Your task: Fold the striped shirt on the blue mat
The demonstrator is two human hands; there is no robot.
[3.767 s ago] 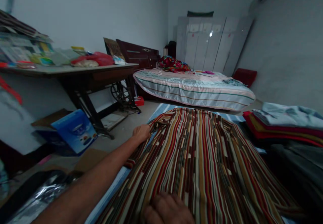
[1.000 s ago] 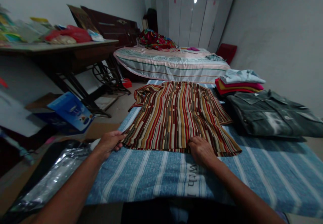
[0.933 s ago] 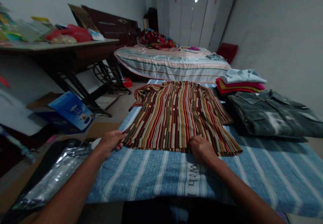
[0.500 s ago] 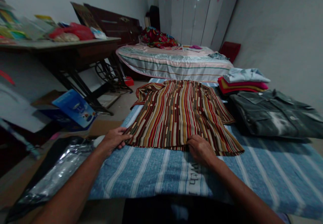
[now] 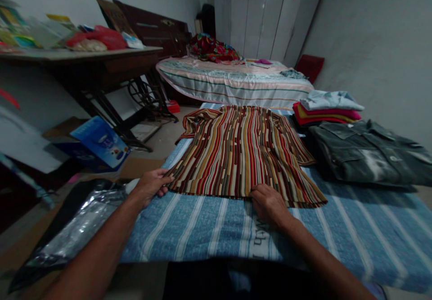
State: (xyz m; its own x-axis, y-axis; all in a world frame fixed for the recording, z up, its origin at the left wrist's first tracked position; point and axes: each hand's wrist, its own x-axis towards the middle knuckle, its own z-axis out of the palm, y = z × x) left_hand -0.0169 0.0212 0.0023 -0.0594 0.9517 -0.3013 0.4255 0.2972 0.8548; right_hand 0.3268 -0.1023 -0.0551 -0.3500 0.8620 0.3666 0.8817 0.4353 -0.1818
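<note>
A striped shirt (image 5: 232, 151) in brown, red, tan and cream lies spread on a blue and white striped cloth (image 5: 199, 228), its hem toward me. My left hand (image 5: 151, 185) pinches the hem's left corner between thumb and fingers. Near the middle of the same hem, my right hand (image 5: 269, 202) is closed on the edge, its fingertips partly hidden by the hand itself. The shirt's left sleeve bends outward, while the right one lies along the body.
To the right sit a folded dark green jacket (image 5: 367, 156) and a stack of folded clothes (image 5: 329, 106). Plastic packaging (image 5: 81, 223) lies at the left beside a blue box (image 5: 101, 142). Behind are a sewing machine table (image 5: 101, 56) and a bed (image 5: 236, 81).
The view has shifted very slightly. Both hands keep their hold on the hem, and the left corner appears slightly higher and straighter.
</note>
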